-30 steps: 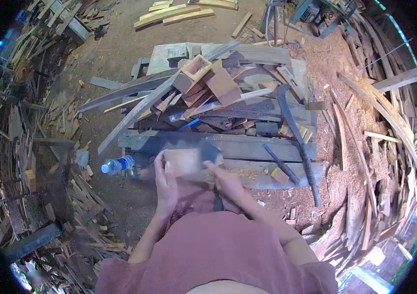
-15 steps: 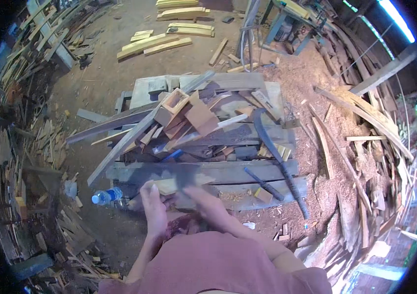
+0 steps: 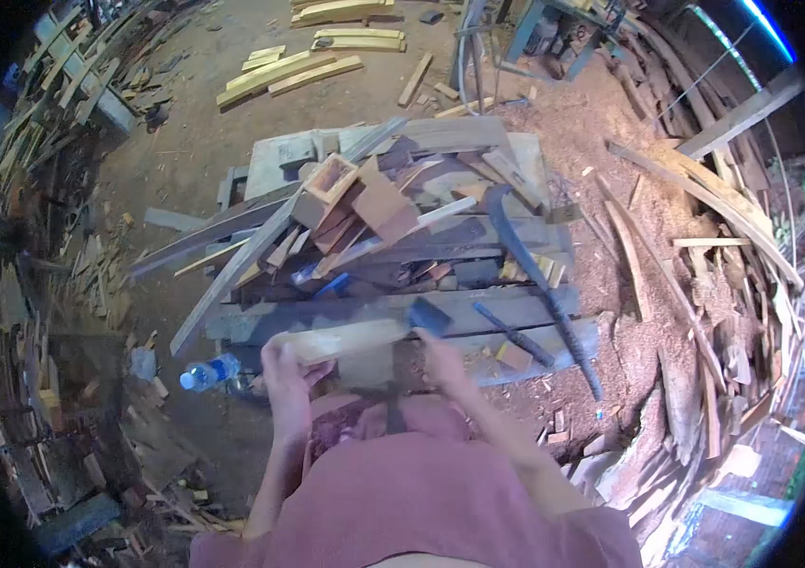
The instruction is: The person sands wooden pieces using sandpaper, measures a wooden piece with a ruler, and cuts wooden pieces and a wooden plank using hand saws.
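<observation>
My left hand [image 3: 289, 381] is closed around the near left end of a pale piece of wood [image 3: 346, 341], which is held roughly level above the front planks of the low bench [image 3: 241, 328]. At the wood's right end is a dark, flat, squarish tool [image 3: 429, 317], blurred, its exact kind unclear. Below it, my right hand [image 3: 446, 369] is closed on that tool; the grip is mostly hidden by the fingers. A dark chisel-like rod [image 3: 514, 335] and a small wood block [image 3: 514, 357] lie on the bench to the right.
A long curved dark blade with a wrapped handle [image 3: 545, 284] lies across the bench's right side. Offcuts and a small wooden box [image 3: 333, 180] are piled mid-bench. A water bottle [image 3: 210, 372] lies at the left. Sawdust [image 3: 601, 208] and scrap wood cover the ground at right.
My right hand has moved right with the dark tool, from over the wood to its right end. The wood has risen slightly in my left hand and shows more of its length.
</observation>
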